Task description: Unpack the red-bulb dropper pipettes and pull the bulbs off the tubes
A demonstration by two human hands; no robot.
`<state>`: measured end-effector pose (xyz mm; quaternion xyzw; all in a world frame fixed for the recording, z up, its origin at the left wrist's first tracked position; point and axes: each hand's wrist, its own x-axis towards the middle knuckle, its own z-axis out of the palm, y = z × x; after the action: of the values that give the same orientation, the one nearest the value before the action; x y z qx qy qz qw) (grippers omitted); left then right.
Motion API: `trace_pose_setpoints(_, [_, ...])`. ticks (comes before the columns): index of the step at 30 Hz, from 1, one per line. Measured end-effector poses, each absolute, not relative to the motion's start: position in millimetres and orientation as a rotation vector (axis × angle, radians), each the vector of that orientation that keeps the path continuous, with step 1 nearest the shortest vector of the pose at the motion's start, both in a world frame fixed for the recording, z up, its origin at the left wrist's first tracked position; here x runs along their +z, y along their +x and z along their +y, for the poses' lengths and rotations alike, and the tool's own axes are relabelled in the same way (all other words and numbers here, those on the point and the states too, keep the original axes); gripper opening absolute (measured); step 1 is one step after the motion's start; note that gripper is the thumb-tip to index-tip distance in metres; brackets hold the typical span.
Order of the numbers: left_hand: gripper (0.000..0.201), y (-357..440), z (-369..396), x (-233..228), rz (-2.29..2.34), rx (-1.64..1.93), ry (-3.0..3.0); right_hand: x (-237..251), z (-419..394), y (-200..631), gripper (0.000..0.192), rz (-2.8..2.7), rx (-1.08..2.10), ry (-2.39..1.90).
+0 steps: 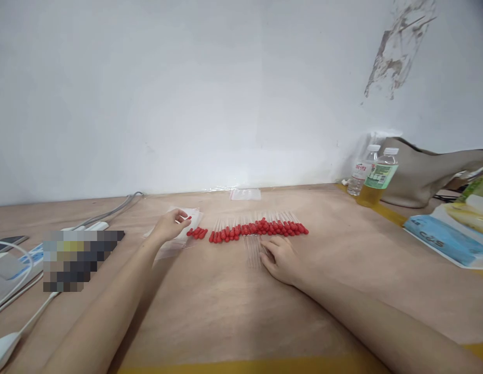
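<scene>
A long row of clear droppers with red bulbs (260, 228) lies across the middle of the wooden table (226, 301). A smaller bunch of red-bulbed droppers (197, 232) lies to its left. My left hand (170, 224) pinches one red-tipped dropper (186, 219) above a stack of clear plastic bags (175, 244). My right hand (279, 255) rests palm down on the table, fingers spread, touching several clear tubes (253, 252) just below the long row.
A small clear bag (245, 194) lies by the wall. Two bottles (372, 175) and a beige bag (424, 169) stand at the right, with a blue pack (440, 240) nearer. Cables (109, 212) and devices (8, 259) occupy the left side.
</scene>
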<state>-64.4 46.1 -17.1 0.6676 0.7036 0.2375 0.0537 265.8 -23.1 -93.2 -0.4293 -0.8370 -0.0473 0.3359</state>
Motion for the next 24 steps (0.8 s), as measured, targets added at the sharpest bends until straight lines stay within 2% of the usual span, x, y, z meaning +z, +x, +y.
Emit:
trace_pose_setpoints(7, [0.031,-60.1,47.1,-27.4,2.214,0.513,2.061,-90.9,-25.9,265.9,0.027,-2.185,-0.102,-1.112])
trace_pose_setpoints(15, [0.042,-65.0,50.3,-28.6,2.267,0.472,2.112,-88.3,-27.3,266.2,0.031,-2.185,-0.079,-1.108])
trace_pose_setpoints(20, [0.039,-66.9,50.1,-27.8,2.294,0.491,2.126,-89.9,-26.4,266.8,0.028,-2.183,-0.089,-1.116])
trace_pose_setpoints(24, [0.031,-49.4,42.5,-23.7,2.259,0.65,2.322,-91.1,-24.6,267.3,0.023,-2.174,-0.072,-1.121])
